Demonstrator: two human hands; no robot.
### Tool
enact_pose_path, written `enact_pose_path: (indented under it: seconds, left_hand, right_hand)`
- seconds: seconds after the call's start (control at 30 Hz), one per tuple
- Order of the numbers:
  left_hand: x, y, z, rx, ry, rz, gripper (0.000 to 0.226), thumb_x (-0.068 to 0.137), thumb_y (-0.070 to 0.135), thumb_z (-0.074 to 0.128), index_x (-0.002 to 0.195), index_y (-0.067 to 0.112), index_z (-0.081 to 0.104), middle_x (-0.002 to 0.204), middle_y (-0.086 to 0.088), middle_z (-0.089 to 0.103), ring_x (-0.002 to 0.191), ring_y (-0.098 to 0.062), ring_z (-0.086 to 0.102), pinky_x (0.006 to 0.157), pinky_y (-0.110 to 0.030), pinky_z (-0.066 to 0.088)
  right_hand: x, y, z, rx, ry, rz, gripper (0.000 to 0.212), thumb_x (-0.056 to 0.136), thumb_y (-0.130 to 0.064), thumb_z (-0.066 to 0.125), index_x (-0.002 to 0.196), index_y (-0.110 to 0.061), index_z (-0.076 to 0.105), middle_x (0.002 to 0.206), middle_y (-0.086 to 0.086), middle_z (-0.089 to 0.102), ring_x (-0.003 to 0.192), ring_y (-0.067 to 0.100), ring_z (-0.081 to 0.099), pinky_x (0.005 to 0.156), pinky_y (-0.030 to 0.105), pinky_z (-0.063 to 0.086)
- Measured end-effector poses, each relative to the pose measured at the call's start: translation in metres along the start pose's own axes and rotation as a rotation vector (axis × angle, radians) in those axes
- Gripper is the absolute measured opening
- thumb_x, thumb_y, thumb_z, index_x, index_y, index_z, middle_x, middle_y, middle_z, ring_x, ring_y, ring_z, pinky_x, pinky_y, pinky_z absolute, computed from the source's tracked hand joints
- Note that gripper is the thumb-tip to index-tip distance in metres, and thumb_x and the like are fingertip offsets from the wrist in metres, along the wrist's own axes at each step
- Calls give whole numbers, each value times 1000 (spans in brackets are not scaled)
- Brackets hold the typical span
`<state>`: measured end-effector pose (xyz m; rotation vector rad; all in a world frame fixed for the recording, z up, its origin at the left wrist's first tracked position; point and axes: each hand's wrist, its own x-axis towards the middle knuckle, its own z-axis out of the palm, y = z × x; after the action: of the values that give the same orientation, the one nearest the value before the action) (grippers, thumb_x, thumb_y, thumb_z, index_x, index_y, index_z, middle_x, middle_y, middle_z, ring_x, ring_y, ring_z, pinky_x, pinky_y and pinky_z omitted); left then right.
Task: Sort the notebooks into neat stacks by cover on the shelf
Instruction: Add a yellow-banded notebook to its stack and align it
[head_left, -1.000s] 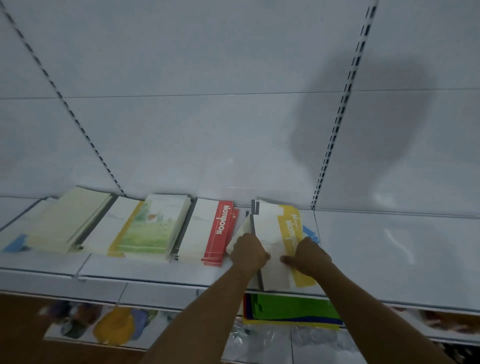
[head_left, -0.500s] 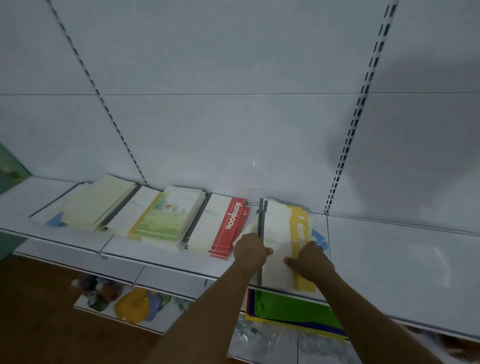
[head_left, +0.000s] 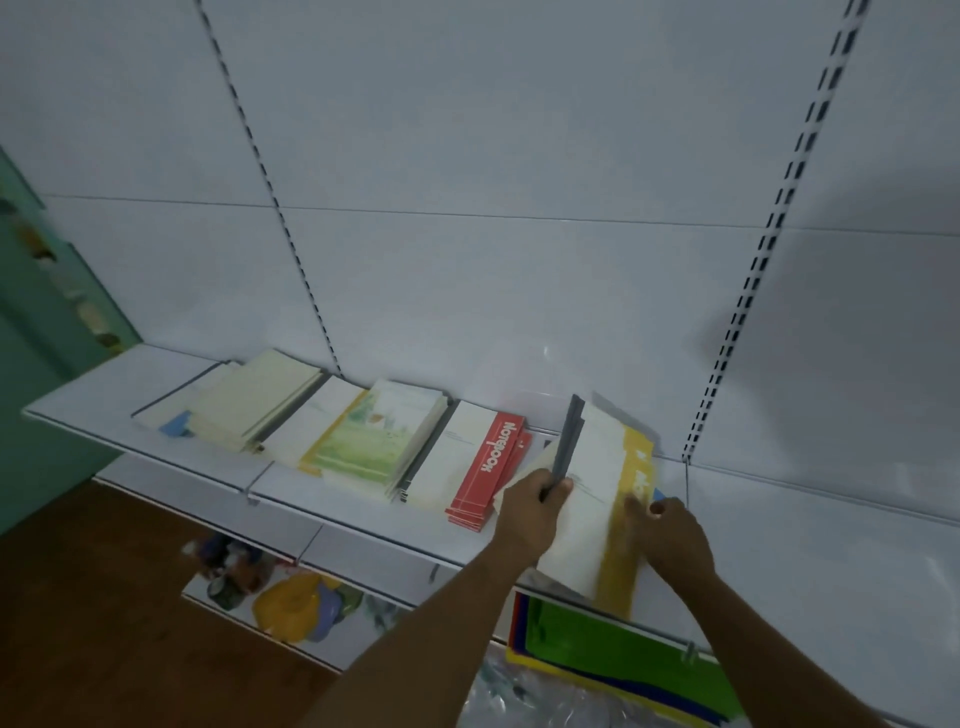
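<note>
Surface: a white metal shelf fixed to a white panelled back wall, with two slotted uprights running up the wall. Wood-brown floor below; a green wall at far left. A lower shelf carries blurred coloured goods and a green and yellow pack.

Stacks on the shelf, left to right: a cream stack lying over a blue-cornered notebook; a stack with a green landscape cover; a red "Notebook" stack; then the white-and-yellow notebooks in work, near the front edge and overhanging it slightly.

Left hand: fingers curled round the dark spine edge of this bundle, which is raised off the pile. Right hand: lies on the yellow band of the cover; fingertips blurred, so whether it pinches or merely presses cannot be told.

Against half a second ago: the view has swung right and down, so more floor and green wall show at left. Both hands remain on the same bundle; the right hand has slid outward to the yellow margin. The other stacks lie unchanged.
</note>
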<state>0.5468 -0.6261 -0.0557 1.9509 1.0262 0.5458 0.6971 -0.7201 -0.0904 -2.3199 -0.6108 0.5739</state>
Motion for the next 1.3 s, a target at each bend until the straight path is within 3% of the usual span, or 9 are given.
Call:
enact_pose_path:
  seconds: [0.1, 0.3, 0.43, 0.53, 0.7, 0.83, 0.97, 1.17, 1.3]
  left_hand:
    - [0, 6, -9, -60, 32, 55, 36, 98, 37, 49, 67, 22, 39, 63, 6, 39, 58, -4, 36, 55, -21, 29]
    - [-1, 10, -29, -134, 208, 65, 49, 90, 35, 63, 56, 21, 30, 52, 7, 31, 48, -2, 28, 49, -16, 26]
    - [-5, 5, -46, -125, 318, -48, 45, 91, 44, 58, 59, 21, 34, 54, 7, 37, 51, -6, 34, 51, -22, 29]
    - [-11, -6, -70, -138, 340, -118, 34, 90, 46, 58, 74, 20, 42, 67, 4, 51, 61, -9, 49, 54, -23, 39]
    - [-28, -35, -136, -114, 379, -147, 25, 91, 28, 61, 106, 12, 48, 97, -7, 65, 89, -23, 64, 78, -44, 55]
    - [-52, -64, -191, -29, 472, -199, 19, 96, 31, 53, 99, 16, 42, 89, -5, 59, 82, -25, 61, 66, -36, 51]
    - [-78, -96, -247, -16, 605, -261, 19, 99, 31, 47, 95, 14, 41, 85, -3, 53, 75, -18, 51, 59, -27, 36]
    - [-128, -147, -323, -41, 784, -388, 20, 100, 35, 44, 102, 15, 43, 89, -1, 57, 85, -19, 59, 76, -36, 52]
    - [-176, -181, -375, -65, 900, -445, 18, 98, 35, 47, 101, 17, 43, 91, 0, 55, 84, -14, 57, 67, -28, 53]
  right_hand:
    - [-1, -14, -7, 215, -43, -72, 50, 92, -53, 48, 92, -5, 62, 93, 12, 67, 82, 27, 63, 74, 36, 49]
    - [-7, -50, -9, 574, -86, -176, 28, 99, -30, 47, 109, -6, 60, 97, 11, 64, 84, 24, 60, 67, 29, 46]
    - [-4, -78, 11, 514, -70, -210, 31, 99, -33, 44, 106, -5, 55, 99, 17, 63, 89, 32, 60, 80, 41, 48]
    - [-11, -105, 30, 442, -117, -277, 30, 99, -33, 44, 108, -6, 54, 104, 17, 63, 96, 34, 59, 84, 42, 45]
    - [-36, -163, 74, 302, -170, -389, 29, 98, -32, 46, 103, -4, 52, 101, 17, 59, 105, 35, 57, 83, 37, 39]
    - [-72, -211, 120, 208, -254, -435, 40, 98, -34, 45, 119, -1, 49, 118, 23, 59, 112, 37, 55, 86, 36, 38]
    - [-112, -256, 166, 144, -356, -529, 40, 98, -38, 43, 118, -4, 49, 116, 20, 60, 108, 36, 56, 86, 38, 41]
    - [-180, -318, 238, 95, -495, -674, 38, 97, -38, 44, 116, -6, 51, 113, 20, 61, 104, 36, 57, 82, 37, 45]
    - [-239, -350, 291, 90, -604, -737, 38, 96, -33, 46, 124, -8, 50, 119, 16, 59, 108, 34, 56, 82, 36, 42]
